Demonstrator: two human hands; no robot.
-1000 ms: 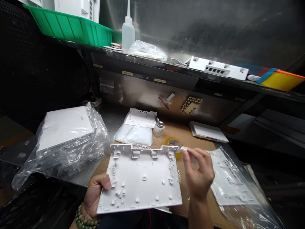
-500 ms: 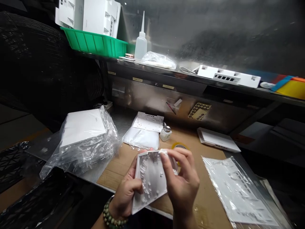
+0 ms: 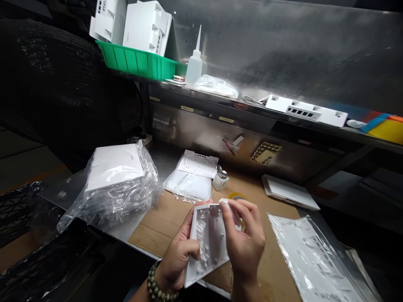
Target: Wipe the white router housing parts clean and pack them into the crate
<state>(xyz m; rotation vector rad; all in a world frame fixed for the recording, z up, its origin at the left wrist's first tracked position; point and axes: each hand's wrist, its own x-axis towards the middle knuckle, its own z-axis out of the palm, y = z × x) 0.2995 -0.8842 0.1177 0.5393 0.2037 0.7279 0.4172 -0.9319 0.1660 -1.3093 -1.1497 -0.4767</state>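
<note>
The person's left hand (image 3: 181, 256), a bead bracelet (image 3: 156, 287) on its wrist, grips a white plastic housing panel (image 3: 206, 243) by its left edge and holds it tilted above the near edge of the cardboard-covered bench (image 3: 157, 228). The right hand (image 3: 245, 245) is curled over the panel's right side, fingertips pinched on a small white wad (image 3: 224, 203) at its top corner. Beyond them stand a small glass dispenser bottle (image 3: 220, 179) and a yellow tape roll (image 3: 236, 196), with bagged white covers (image 3: 115, 176) well to the left.
</note>
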